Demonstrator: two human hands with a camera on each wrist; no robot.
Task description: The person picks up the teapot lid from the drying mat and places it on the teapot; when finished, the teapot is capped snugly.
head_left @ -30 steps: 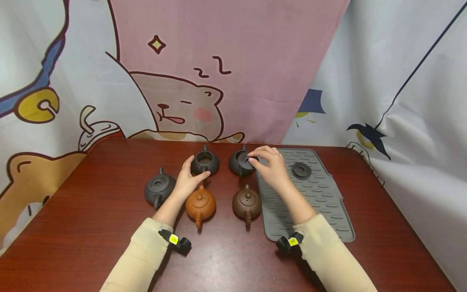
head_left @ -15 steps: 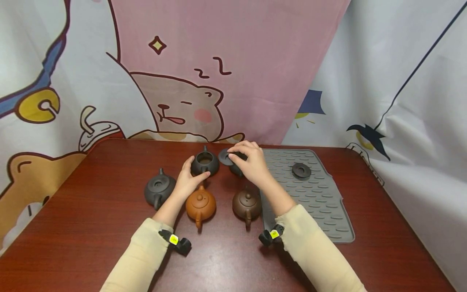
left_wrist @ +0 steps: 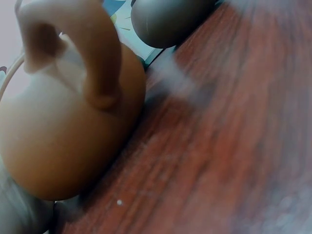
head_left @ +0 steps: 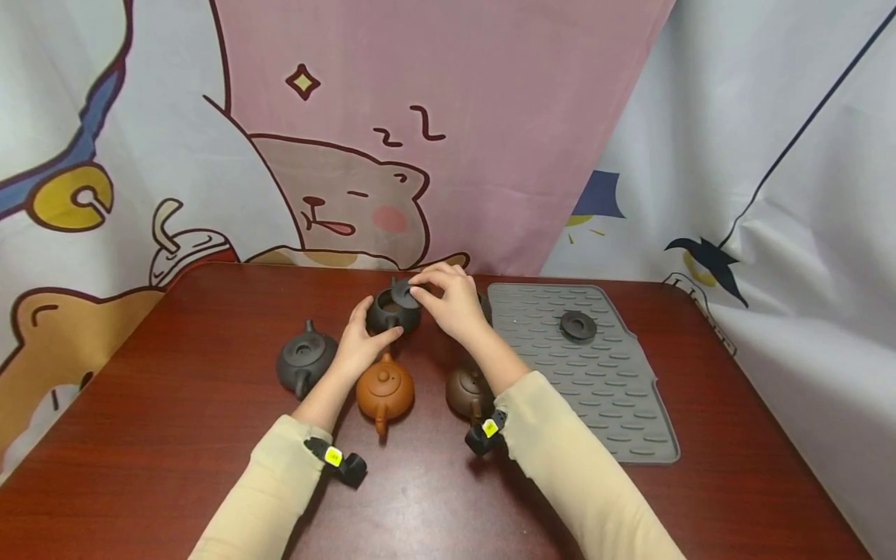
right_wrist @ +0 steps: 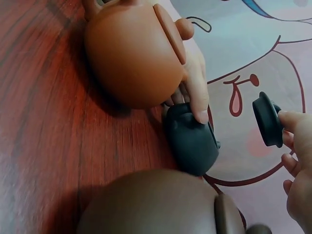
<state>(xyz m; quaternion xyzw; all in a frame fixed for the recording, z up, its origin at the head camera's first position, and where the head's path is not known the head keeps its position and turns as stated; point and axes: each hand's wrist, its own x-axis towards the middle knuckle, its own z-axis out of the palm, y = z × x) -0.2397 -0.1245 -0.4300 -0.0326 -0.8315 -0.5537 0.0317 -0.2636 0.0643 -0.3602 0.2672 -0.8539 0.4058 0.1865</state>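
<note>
The left hand (head_left: 357,346) grips a lidless dark teapot (head_left: 409,321) around its side, thumb near the handle. In the right wrist view its thumb lies on the dark teapot (right_wrist: 192,144). Between thumb and fingers the right hand (head_left: 455,307) pinches a dark lid (head_left: 402,294), above the pot's right rear rim, with part of the opening showing to the left. The right wrist view has the lid (right_wrist: 265,119) held on edge, apart from the pot, by the right hand (right_wrist: 301,168).
An orange teapot (head_left: 385,390) stands in front of the gripped pot, a brown one (head_left: 465,389) to its right, a lidded dark one (head_left: 306,359) at left. Another dark pot (head_left: 484,307) is mostly behind the right hand. On the grey mat (head_left: 602,389) lies a dark lid (head_left: 578,326).
The right hand has carried the lid leftward from over the right dark teapot to over the gripped one. The left hand has stayed in place on its pot.
</note>
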